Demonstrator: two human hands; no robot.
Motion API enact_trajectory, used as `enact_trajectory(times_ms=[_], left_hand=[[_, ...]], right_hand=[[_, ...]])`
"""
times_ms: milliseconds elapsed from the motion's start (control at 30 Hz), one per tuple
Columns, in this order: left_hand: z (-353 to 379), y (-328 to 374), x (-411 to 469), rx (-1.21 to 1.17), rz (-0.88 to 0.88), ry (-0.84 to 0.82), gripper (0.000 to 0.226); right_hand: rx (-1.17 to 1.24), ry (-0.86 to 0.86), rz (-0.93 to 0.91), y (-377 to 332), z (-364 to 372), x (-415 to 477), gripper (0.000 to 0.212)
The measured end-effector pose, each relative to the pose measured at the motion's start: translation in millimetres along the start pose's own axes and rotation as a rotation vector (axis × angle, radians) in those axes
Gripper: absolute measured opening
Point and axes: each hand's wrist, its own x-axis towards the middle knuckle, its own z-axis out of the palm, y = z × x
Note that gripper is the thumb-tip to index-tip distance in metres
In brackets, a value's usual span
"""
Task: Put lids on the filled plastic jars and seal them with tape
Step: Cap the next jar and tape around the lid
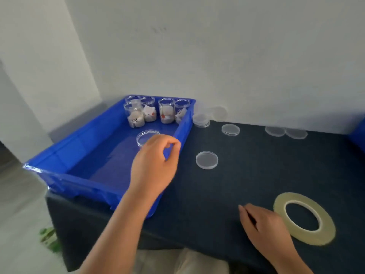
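Note:
A blue plastic bin (pixel 83 147) stands on the left of the dark table. Several filled clear jars (pixel 150 112) without lids stand at its far end. One more open jar (pixel 147 136) stands nearer, by the bin's right wall. My left hand (pixel 156 163) is over the bin, right in front of this jar, fingers curled; it hides the jar's body, so contact is unclear. Clear round lids lie on the table: one (pixel 207 160) right of the bin, another (pixel 230 129) further back. My right hand (pixel 264 226) rests empty on the table beside a tape roll (pixel 304 220).
A small stack of lids (pixel 201 120) sits at the bin's far right corner, with one lid (pixel 218 113) leaning on the white wall. Two more lids (pixel 275 131) lie at the back right. A second blue container's edge (pixel 359 135) shows at far right.

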Motion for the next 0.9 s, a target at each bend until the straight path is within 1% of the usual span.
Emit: enact_trajectory(times_ms=[33,67,133,167,200,233,300,333,400,467,567,600,667,733,800,867,900], left_hand=[[-5.0,-18.0,21.7,0.105,-0.086,-0.050,0.015],[-7.1,-35.0,41.1,0.224,-0.194,-0.157,0.032],[-6.1,-61.9,68.4,0.425,-0.428,-0.414,0.076],[-2.7,-72.1,76.3,0.463,-0.507,-0.503,0.093],[2.0,-79.8,81.5,0.446,-0.544,-0.550,0.102],[6.9,-86.1,84.9,0.389,-0.548,-0.560,0.105],[16.1,-93.3,88.1,0.269,-0.513,-0.500,0.098],[18.8,-95.4,88.5,0.256,-0.497,-0.458,0.095],[19.7,-95.3,89.0,0.278,-0.473,-0.377,0.096],[13.0,-88.6,88.2,0.253,-0.428,-0.253,0.093],[-4.2,-68.7,87.6,0.138,-0.305,0.012,0.081],[-11.0,-59.5,88.4,0.102,-0.251,0.077,0.080],[-23.7,-38.4,90.7,0.029,-0.148,0.152,0.088],[-33.2,-15.1,90.7,-0.077,-0.088,0.169,0.095],[-36.7,6.6,86.3,-0.183,-0.038,0.116,0.095],[-31.9,24.9,74.4,-0.262,-0.003,-0.030,0.092],[-25.0,32.0,65.4,-0.286,0.008,-0.125,0.092]], right_hand=[[0.002,-0.010,0.003,-0.2,-0.5,0.0,0.044],[0.000,-0.015,0.002,0.5,-0.6,-0.3,0.044],[-0.008,-0.026,0.001,2.8,-0.3,-1.2,0.045],[-0.012,-0.030,-0.003,3.8,0.1,-1.6,0.046],[-0.016,-0.030,-0.009,4.6,0.6,-1.4,0.047],[-0.017,-0.029,-0.010,5.1,1.2,-1.7,0.048],[-0.021,-0.025,-0.002,5.2,1.5,-1.8,0.050],[-0.023,-0.022,0.001,4.9,1.6,-2.1,0.050],[-0.016,-0.022,0.013,5.1,1.5,-2.5,0.049],[0.001,-0.024,0.012,5.2,1.0,-2.5,0.048],[0.033,-0.023,0.011,4.0,-0.4,-2.7,0.046],[0.046,-0.032,0.027,3.9,-0.9,-2.7,0.045],[0.072,-0.055,0.067,4.2,-1.9,-2.4,0.044],[0.091,-0.046,0.094,4.3,-2.6,-2.5,0.044],[0.101,-0.026,0.129,3.2,-4.2,-1.7,0.039],[0.101,-0.011,0.173,1.7,-5.4,-1.8,0.035],[0.103,-0.012,0.201,0.9,-6.2,-1.7,0.043]])
